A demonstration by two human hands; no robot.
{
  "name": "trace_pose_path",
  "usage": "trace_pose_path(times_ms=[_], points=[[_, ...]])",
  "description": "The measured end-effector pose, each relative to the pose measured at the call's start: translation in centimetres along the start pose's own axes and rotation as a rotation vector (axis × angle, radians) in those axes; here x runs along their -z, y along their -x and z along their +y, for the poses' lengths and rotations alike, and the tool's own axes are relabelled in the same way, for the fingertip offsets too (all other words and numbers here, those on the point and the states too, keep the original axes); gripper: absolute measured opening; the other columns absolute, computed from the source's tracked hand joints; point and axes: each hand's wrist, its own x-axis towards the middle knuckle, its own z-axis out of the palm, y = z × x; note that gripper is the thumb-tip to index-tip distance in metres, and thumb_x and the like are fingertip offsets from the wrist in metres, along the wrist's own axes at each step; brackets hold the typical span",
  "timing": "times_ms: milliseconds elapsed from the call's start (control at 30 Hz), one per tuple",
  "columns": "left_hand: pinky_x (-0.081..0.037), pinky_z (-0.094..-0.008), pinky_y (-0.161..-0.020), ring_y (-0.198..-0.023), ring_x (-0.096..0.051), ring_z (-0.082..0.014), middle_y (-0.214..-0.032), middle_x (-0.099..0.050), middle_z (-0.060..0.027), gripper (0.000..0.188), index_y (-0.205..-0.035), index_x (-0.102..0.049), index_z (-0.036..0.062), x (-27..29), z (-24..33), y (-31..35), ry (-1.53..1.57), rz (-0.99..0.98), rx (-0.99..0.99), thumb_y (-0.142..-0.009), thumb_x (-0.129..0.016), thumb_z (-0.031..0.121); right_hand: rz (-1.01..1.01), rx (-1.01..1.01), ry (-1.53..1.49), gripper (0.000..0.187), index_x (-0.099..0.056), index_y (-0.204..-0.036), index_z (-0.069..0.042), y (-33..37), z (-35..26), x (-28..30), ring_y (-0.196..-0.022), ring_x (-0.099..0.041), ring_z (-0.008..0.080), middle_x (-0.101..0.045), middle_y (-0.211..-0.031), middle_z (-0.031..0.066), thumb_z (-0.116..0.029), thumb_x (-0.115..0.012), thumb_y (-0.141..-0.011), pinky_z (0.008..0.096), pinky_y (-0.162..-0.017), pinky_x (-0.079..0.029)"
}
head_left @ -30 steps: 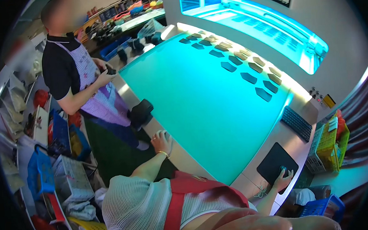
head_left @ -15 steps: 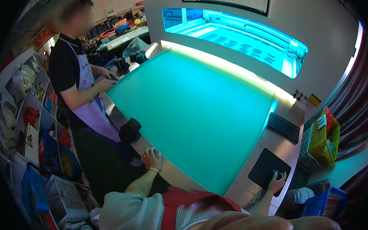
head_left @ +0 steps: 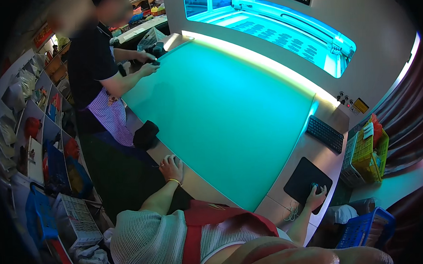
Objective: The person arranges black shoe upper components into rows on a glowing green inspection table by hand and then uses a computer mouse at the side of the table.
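My right hand (head_left: 317,196) lies over a computer mouse (head_left: 314,188) on a black mouse pad (head_left: 302,179) at the near right end of the machine's ledge. My left hand (head_left: 171,168) rests flat, fingers apart, on the grey front edge (head_left: 195,182) of a large teal work bed (head_left: 225,117). A black keyboard (head_left: 325,134) lies beyond the mouse pad. Behind the bed, a lit blue window (head_left: 268,33) shows rows of small dark pieces inside the machine.
A co-worker in a black shirt and checked apron (head_left: 96,75) stands at the bed's left end, handling small dark items. A black object (head_left: 146,134) sits on the left edge. Shelves (head_left: 29,121) line the left; yellow (head_left: 370,153) and blue (head_left: 362,227) baskets stand right.
The rows of dark pieces have left the teal bed and now show inside the lit window. My view has swung left. Both hands keep their places.
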Motion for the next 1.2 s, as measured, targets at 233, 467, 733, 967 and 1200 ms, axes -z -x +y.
trace_pose_path(times_ms=[233,467,733,967,1200], points=[[-0.037,-0.049,-0.099,-0.12,-0.047,-0.0306,-0.124,-0.054,-0.008,0.045,-0.118,-0.057,0.0148,0.3,-0.1,0.1,-0.008,-0.01,-0.01,-0.081,-0.072,0.035,-0.003,0.012,0.035,0.052,-0.054,-0.131,-0.003,0.2,0.1,0.0,-0.112,-0.058,0.0338,-0.065,-0.118,0.0161,-0.028,-0.069,-0.088,0.0432,-0.099,-0.044],[-0.037,-0.0488,-0.098,-0.119,-0.048,-0.0307,-0.124,-0.054,-0.0083,0.045,-0.119,-0.057,0.0151,0.1,0.1,0.0,-0.005,0.004,-0.032,-0.081,-0.071,0.035,-0.003,0.011,0.014,0.053,-0.054,-0.131,-0.002,0.0,0.5,-0.1,-0.111,-0.059,0.0341,-0.065,-0.118,0.0168,-0.029,-0.069,-0.088,0.0435,-0.098,-0.045],[-0.037,-0.0486,-0.098,-0.119,-0.048,-0.0304,-0.123,-0.054,-0.008,0.044,-0.118,-0.057,0.015,0.3,0.1,-0.1,-0.006,0.019,-0.039,-0.082,-0.071,0.035,-0.01,0.001,0.01,0.054,-0.054,-0.131,-0.003,-0.1,0.3,-0.2,-0.112,-0.059,0.034,-0.065,-0.119,0.0166,-0.029,-0.069,-0.086,0.0431,-0.099,-0.044],[-0.037,-0.0484,-0.098,-0.12,-0.048,-0.0304,-0.123,-0.054,-0.0078,0.044,-0.119,-0.057,0.0148,0.3,0.3,-0.2,-0.008,0.003,-0.034,-0.082,-0.072,0.035,-0.023,-0.005,0.02,0.054,-0.054,-0.132,-0.004,-0.1,0.5,-0.2,-0.113,-0.058,0.0337,-0.065,-0.12,0.0161,-0.029,-0.069,-0.086,0.043,-0.1,-0.043],[-0.037,-0.0482,-0.099,-0.12,-0.047,-0.0306,-0.123,-0.053,-0.008,0.045,-0.12,-0.056,0.0149,0.2,0.1,-0.1,0.005,0.002,-0.022,-0.082,-0.072,0.034,-0.034,-0.01,0.023,0.054,-0.054,-0.132,-0.004,-0.2,0.0,-0.1,-0.112,-0.058,0.0338,-0.065,-0.119,0.0161,-0.03,-0.069,-0.087,0.0434,-0.099,-0.044]])
